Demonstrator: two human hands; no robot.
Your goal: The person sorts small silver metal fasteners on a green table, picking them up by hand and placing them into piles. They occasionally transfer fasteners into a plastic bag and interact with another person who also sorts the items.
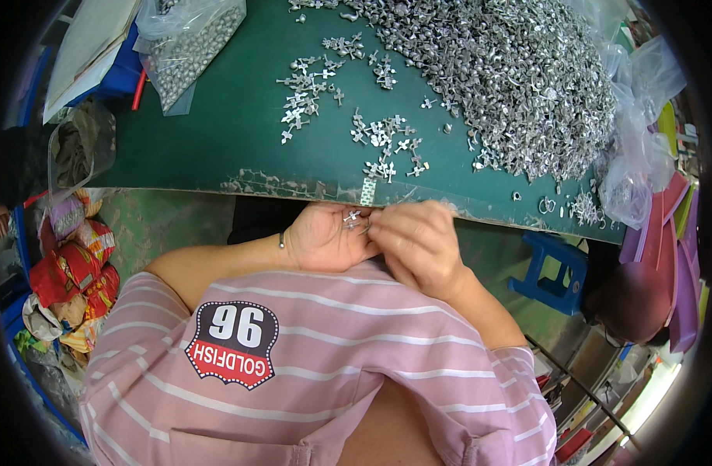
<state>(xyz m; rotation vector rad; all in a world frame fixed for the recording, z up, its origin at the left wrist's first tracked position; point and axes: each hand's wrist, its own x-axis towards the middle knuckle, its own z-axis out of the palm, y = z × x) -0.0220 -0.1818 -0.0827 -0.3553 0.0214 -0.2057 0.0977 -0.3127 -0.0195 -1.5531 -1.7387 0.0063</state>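
My left hand (322,239) is palm up and cupped at the table's front edge, with small silver cross charms (352,219) resting on its palm and fingers. Pressed close to those fingertips is my right hand (422,242), closed in a pinch; what it grips is too small and hidden to name. Just beyond my hands, a loose group of cross charms (383,133) lies on the green tabletop (208,140). Another group of cross charms (300,101) is spread farther left.
A big heap of small silver metal pieces (527,78) covers the far right. Clear plastic bags (635,155) border it. A bag of silver beads (189,50) lies far left. A blue stool (548,272) stands below the table, near another person (631,303) at the right.
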